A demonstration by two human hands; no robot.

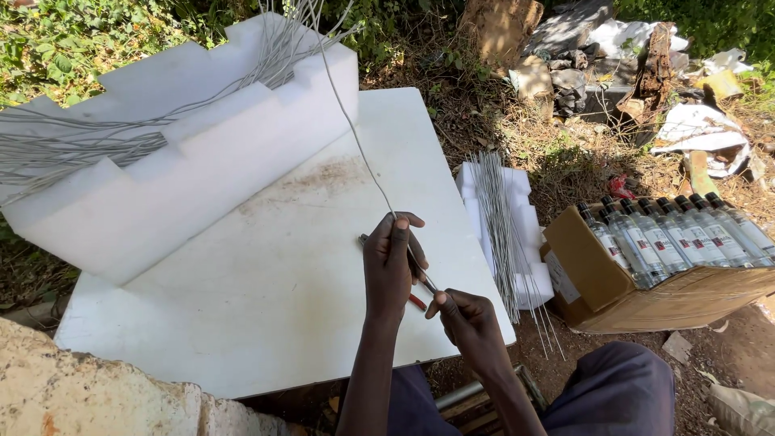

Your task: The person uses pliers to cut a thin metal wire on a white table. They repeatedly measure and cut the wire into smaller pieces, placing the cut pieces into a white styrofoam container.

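From the head view we see both hands over the counter's (266,299) near right corner. The left hand (389,266) is closed around a pair of pliers (420,278), whose metal nose pokes out on the hand's left side and whose red-tipped handle shows just below the palm. It seems also to pinch the wire (355,133) there. The right hand (468,323) is closed too, its fingers pinched on the wire's near end just beside the pliers.

The wire runs from the hands up and away across the counter to the far edge, where it joins a loose bundle (73,149) lying over a stepped foam block (186,161) at the far left corner. We judge that the block keeps the long strands raised and together so that one can be drawn off at a time, and that the wire is held taut between the hands so the pliers can bite cleanly.

Off the right edge, a smaller foam piece (525,282) carries a stack of short straight rods (496,234), laid parallel within easy reach. Beyond it, on the ground, sits a cardboard box (597,282) tipped on its side and filled with clear bottles (678,234). Rubble and scraps (613,73) lie well apart at the far right.
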